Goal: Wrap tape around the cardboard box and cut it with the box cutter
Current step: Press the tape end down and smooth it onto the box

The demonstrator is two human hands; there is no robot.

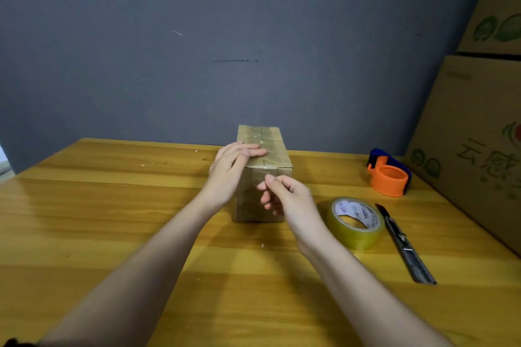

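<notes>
A small cardboard box (pixel 275 149) stands on the wooden table (pixel 112 220), its top shiny with clear tape. My left hand (pixel 231 169) lies flat against the box's top left edge, fingers pressing on the taped top. My right hand (pixel 284 194) hovers in front of the box's near face with thumb and forefinger pinched together; I cannot tell whether a tape end is between them. A roll of clear tape (pixel 355 222) lies flat on the table to the right. Just beyond it lies the box cutter (pixel 403 242), dark and slim, untouched.
An orange and blue tape dispenser (pixel 390 175) sits at the back right. Large printed cardboard cartons (pixel 476 149) are stacked along the right edge of the table. A grey wall (pixel 197 51) closes the back.
</notes>
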